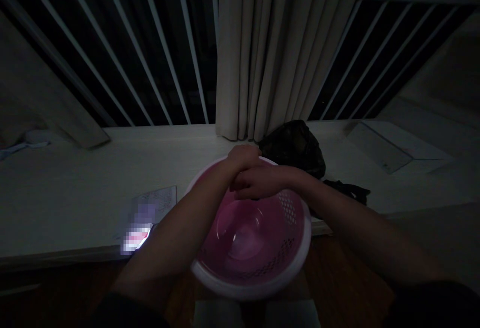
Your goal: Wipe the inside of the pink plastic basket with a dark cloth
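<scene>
A round pink perforated basket [288,260] with a white rim sits in front of me, partly on the window ledge. My left hand [243,157] is curled over its far rim, fingers closed on the edge. My right hand [258,184] reaches in from the right, just inside the far rim, with fingers bent together around a small dark thing I cannot make out. Both hands meet over the far side of the basket. The scene is very dim.
A dark crumpled bag [296,147] lies behind the basket, below a pale curtain [277,53]. A lit phone [137,235] on papers lies at the left of the white ledge [75,183]. A flat white box [393,145] sits at the right. Barred windows stand behind.
</scene>
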`<state>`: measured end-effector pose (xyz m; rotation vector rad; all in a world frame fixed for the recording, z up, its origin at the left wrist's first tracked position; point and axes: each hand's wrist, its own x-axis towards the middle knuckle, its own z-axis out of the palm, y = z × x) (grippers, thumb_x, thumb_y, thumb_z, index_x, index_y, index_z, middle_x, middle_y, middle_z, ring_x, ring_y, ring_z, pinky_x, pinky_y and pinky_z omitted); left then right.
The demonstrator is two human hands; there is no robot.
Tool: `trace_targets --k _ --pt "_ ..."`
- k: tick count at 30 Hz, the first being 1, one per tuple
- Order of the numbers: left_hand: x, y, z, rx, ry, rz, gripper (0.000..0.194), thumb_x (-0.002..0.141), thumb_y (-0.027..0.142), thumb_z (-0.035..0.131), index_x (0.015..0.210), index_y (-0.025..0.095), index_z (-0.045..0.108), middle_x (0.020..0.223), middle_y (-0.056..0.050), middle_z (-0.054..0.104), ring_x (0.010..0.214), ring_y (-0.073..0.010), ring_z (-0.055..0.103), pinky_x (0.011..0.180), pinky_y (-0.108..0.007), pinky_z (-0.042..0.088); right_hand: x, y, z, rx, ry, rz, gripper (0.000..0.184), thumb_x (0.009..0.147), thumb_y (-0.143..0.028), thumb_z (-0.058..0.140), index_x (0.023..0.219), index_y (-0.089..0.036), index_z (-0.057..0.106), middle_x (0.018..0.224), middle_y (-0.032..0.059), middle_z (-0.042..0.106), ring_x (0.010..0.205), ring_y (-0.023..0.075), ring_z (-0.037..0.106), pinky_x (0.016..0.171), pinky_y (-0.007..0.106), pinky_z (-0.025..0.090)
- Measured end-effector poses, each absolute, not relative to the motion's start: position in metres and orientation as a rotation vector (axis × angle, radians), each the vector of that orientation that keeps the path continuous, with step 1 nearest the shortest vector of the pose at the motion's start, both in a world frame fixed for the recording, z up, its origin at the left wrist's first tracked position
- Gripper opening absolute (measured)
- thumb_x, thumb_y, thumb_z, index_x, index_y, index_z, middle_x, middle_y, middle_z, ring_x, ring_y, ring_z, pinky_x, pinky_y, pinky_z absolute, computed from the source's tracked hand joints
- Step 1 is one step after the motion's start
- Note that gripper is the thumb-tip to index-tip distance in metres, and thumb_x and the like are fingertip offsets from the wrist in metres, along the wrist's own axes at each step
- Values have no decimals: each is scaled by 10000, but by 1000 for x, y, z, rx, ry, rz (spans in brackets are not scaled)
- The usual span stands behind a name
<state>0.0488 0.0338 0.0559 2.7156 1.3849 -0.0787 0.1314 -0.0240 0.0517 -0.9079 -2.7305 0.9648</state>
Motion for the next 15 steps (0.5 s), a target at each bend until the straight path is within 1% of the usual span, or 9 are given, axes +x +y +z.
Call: trace_targets --k 1,2,4,6,8,10,11,13,15 --pt "50 30 57 2727 1371 -71 369 761 431 489 994 224 686 985 -107 703 906 -287 650 717 -347 493 141 -36 66 -889 -2700 1022 231 840 -318 550 948 -153 670 887 26 649 709 86 559 646 201 418" --pt "50 26 58 2737 1359 -71 367 770 439 481 985 226 689 982 -108 703 911 -289 649 724 -351 491 151 -48 77 -888 -2626 1064 271 871 -307 504 1040 -148 644 962 34 645 784 91 575 688 202 433" --pt "53 17 59 2761 1339 -86 382 779 468 470 968 223 695 972 -113 702 917 -293 648 733 -355 487 169 -69 88 -930 -2532 996 249 878 -268 486 1013 -130 642 955 38 642 833 99 577 735 213 442" --pt "54 10 60 2802 1344 -80 407 781 500 464 954 214 696 951 -115 699 913 -293 644 729 -352 483 186 -90 85 -1003 -2339 875 219 875 -268 493 950 -130 646 918 36 643 842 106 579 771 230 446" --pt "54 3 58 2868 1348 -48 360 786 440 464 946 209 689 939 -106 694 896 -278 642 714 -340 478 202 -112 72 -1079 -2017 754 232 888 -308 488 982 -147 627 968 43 635 899 115 581 827 251 451" --pt "52 -2 57 2949 1317 -17 297 771 321 471 951 203 675 956 -95 682 887 -251 632 709 -323 469 214 -135 52 -1155 -1684 612 273 880 -346 508 1080 -175 581 1103 62 597 1020 137 558 902 285 443" --pt "51 -6 57 2997 1277 10 294 753 271 478 967 199 666 972 -92 672 897 -240 622 724 -319 464 217 -146 41 -1186 -1592 567 331 866 -358 528 1150 -188 545 1180 73 561 1083 151 534 941 307 431" --pt "47 -16 59 3097 1150 136 346 726 208 490 1038 188 639 1031 -95 642 958 -233 587 792 -326 446 218 -165 17 -1225 -1560 585 466 841 -367 552 1266 -196 464 1298 101 479 1183 184 480 1002 358 401" --pt "43 -31 64 3185 998 337 407 720 172 489 1109 172 605 1088 -107 608 1024 -244 544 864 -348 417 212 -176 -2 -1238 -1586 546 511 822 -353 557 1291 -183 443 1376 115 399 1285 210 384 1076 401 328"
